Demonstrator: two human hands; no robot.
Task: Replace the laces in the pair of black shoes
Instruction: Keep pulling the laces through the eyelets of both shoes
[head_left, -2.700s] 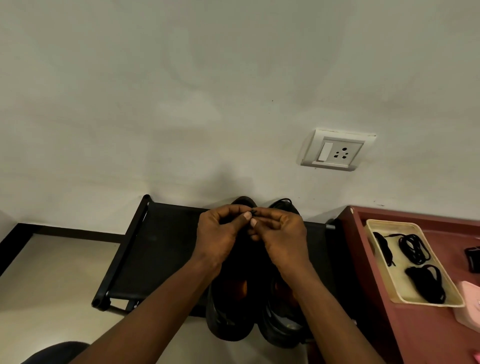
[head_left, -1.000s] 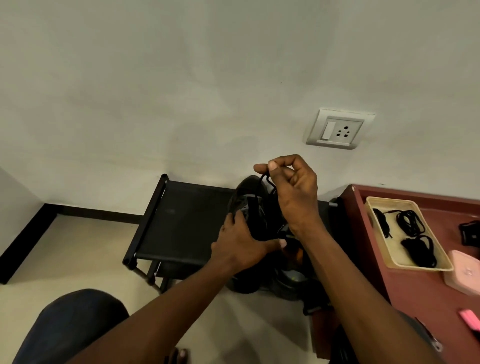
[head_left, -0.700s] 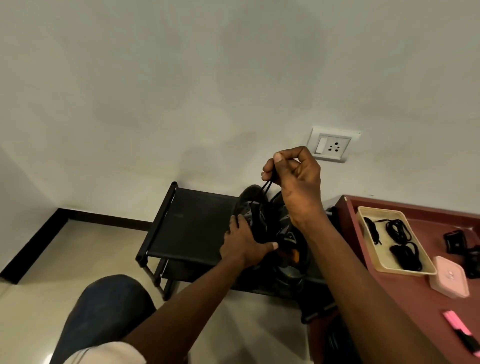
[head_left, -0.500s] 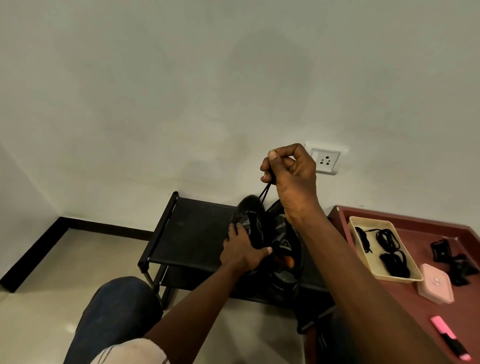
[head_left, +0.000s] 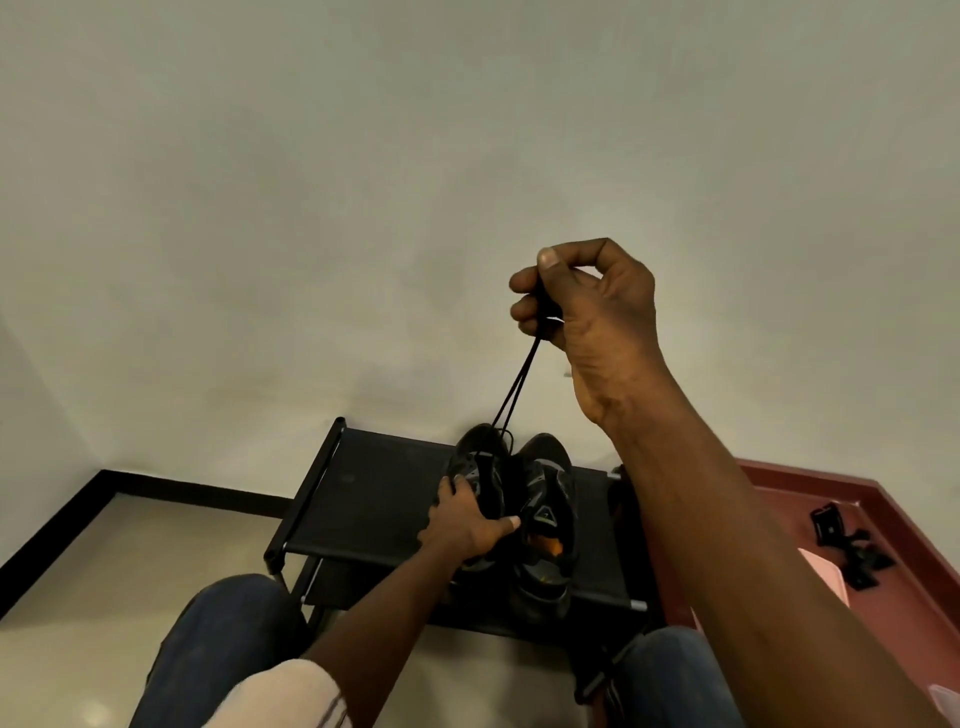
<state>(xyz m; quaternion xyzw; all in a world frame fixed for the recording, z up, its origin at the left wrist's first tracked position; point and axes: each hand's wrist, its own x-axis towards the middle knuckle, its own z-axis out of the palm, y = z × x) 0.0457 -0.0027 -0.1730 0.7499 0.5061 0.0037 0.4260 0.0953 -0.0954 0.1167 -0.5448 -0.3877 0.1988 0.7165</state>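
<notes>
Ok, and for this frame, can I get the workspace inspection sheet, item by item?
Surface: black rack shelf, carrying both shoes.
Job's things: shoe on the left and shoe on the right stand side by side; a black lace runs taut from the shoe on the left up to the right hand.
Clutter: black clips and a pink box on the red-brown table.
Grippers: right hand is raised and pinches the lace; left hand holds the shoe on the left.
Cables: nothing seen.
Surroundings: plain wall, pale floor, black skirting.
</notes>
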